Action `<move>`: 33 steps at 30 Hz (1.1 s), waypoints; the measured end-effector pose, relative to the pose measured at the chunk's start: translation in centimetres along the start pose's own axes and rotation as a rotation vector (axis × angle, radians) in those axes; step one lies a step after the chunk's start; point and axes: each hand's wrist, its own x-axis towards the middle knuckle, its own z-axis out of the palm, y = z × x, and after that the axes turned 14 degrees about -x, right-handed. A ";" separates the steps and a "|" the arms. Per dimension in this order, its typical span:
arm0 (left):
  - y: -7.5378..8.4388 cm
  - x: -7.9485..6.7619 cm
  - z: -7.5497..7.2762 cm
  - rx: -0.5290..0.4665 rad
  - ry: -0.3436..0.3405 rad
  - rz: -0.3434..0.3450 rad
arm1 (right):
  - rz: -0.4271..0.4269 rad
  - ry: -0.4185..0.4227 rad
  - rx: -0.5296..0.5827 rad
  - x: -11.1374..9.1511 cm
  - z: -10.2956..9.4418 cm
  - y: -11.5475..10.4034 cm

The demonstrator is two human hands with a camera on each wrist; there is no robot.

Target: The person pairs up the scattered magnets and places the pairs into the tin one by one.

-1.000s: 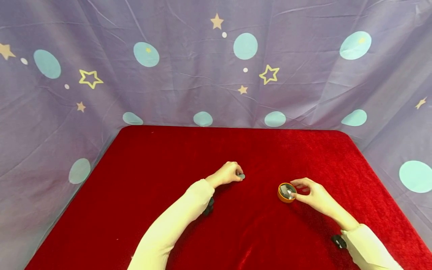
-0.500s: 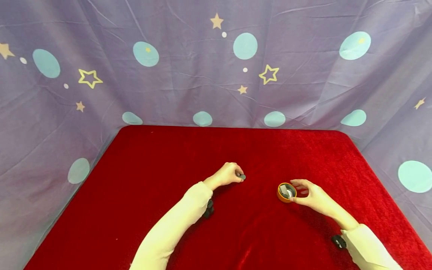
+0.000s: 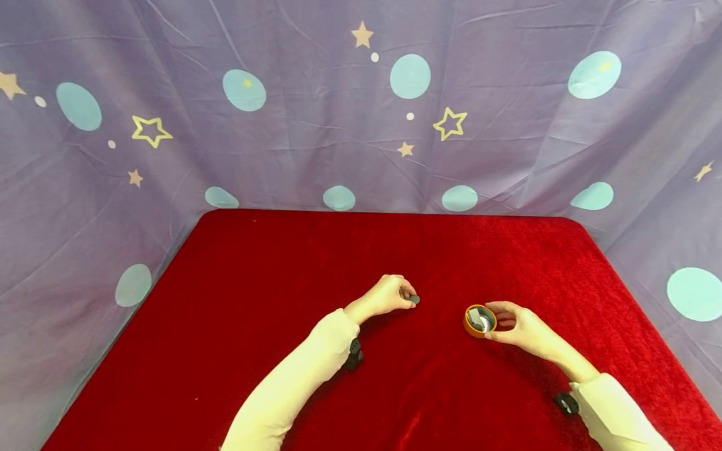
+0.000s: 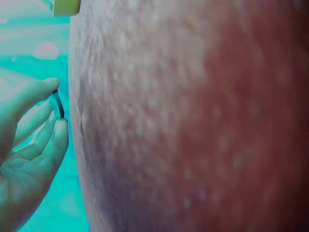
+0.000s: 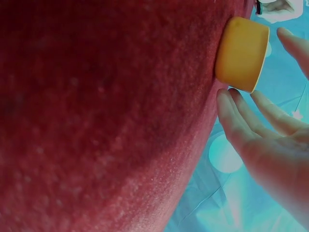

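My left hand (image 3: 407, 295) hovers low over the red cloth (image 3: 282, 275) and pinches a small dark grey disc (image 3: 414, 299) between thumb and fingertips. The left wrist view shows the disc (image 4: 58, 104) edge-on between the thumb and a finger of that hand (image 4: 54, 107). A short way to the right stands a small orange cup (image 3: 480, 321) with grey pieces inside. My right hand (image 3: 495, 321) curls round its right side, thumb near and fingers far. In the right wrist view the orange cup (image 5: 241, 54) sits upright between the fingers (image 5: 241, 121).
The red cloth covers the whole table, with its rounded far edge (image 3: 383, 213) against a purple backdrop (image 3: 316, 125) printed with stars and pale blue dots. Black wrist straps (image 3: 354, 354) sit on both cream sleeves.
My left hand has slid a little to the right with the disc, closer to the orange cup. The right hand and the cup have stayed nearly still.
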 end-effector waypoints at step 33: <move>3.9 1.6 3.7 -0.139 -0.005 0.016 | -0.025 -0.002 0.061 0.0 0.0 0.4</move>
